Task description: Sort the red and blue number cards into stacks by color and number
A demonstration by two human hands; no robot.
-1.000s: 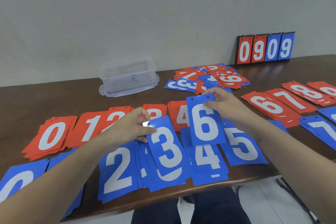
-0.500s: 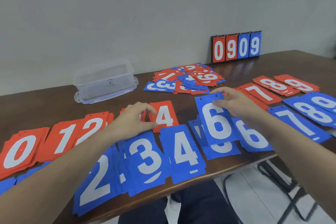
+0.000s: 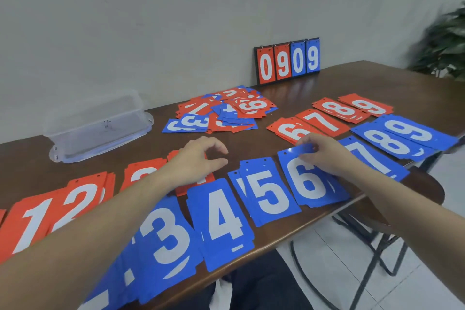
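My right hand (image 3: 324, 156) pinches the top edge of the glossy blue plastic card with a white 6 (image 3: 308, 178), which lies on the blue 6 stack near the front edge of the dark brown wooden table (image 3: 364, 83), between the blue 5 stack (image 3: 269, 194) and the blue 7 stack (image 3: 372, 158). My left hand (image 3: 198, 161) hovers over the red 4 stack (image 3: 193, 184), fingers loosely curled, grasping nothing.

Handling, my guess: the cards look thin, light, semi-stiff and slick, so they would slide on each other; best taken at the top edge by the punched holes, or slid off the stack first.

The unsorted heap of red and blue cards (image 3: 221, 113) sits mid-table, well apart. A clear plastic lidded box (image 3: 98, 126) stands to the left; a small flip scoreboard (image 3: 286, 61) leans at the wall.
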